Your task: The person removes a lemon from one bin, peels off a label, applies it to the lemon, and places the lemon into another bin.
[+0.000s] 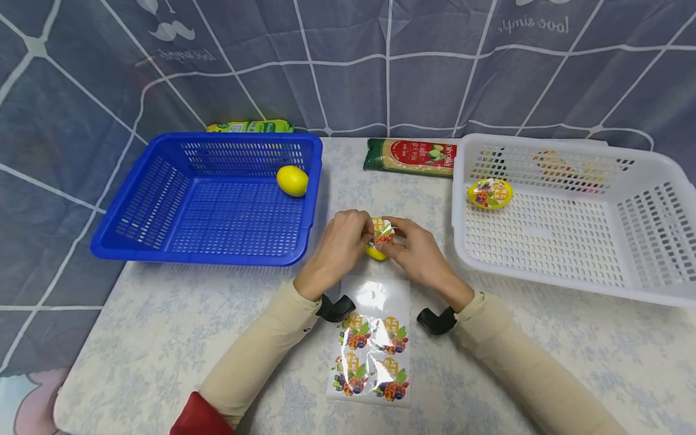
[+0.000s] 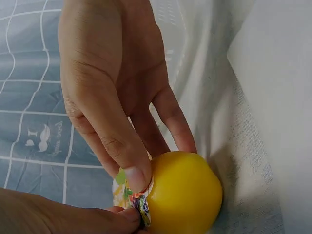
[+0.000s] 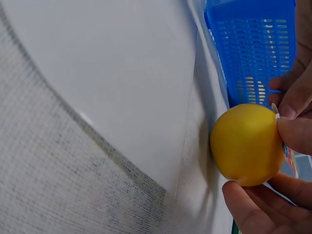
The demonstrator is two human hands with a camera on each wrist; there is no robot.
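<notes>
**Both hands on one lemon, sticker going on top**

So both hands had a grip on the same yellow lemon (image 1: 376, 252), dead centre of the head view, sitting low on the counter (image 1: 163, 338). The left hand (image 1: 338, 240) curled around it from the left, thumb pressed onto the edge of a fruit-print sticker (image 1: 382, 232) on the lemon's top. The right hand (image 1: 415, 249) was clamped on from the other side, fingertips pinching that same sticker edge. In the left wrist view you could see the thumb (image 2: 127, 161) flat against the sticker (image 2: 132, 197) where it met the yellow skin (image 2: 183, 192). The right wrist view showed the lemon (image 3: 243, 144) wedged between fingertips (image 3: 295, 134), right by the counter surface.

Just below the hands lay a sticker sheet (image 1: 371, 356) with four fruit stickers left in its lower part, top part bare.

Left of centre was a blue basket (image 1: 136, 241) holding another lemon (image 1: 292, 180) in its far right corner. At the right sat a white basket (image 1: 641, 290) with a stickered lemon (image 1: 490, 193) near its upper left corner. A red-labelled packet (image 1: 411, 157) lay between the baskets at the back, and a green packet (image 1: 250, 126) peeked out behind the blue one.
</notes>
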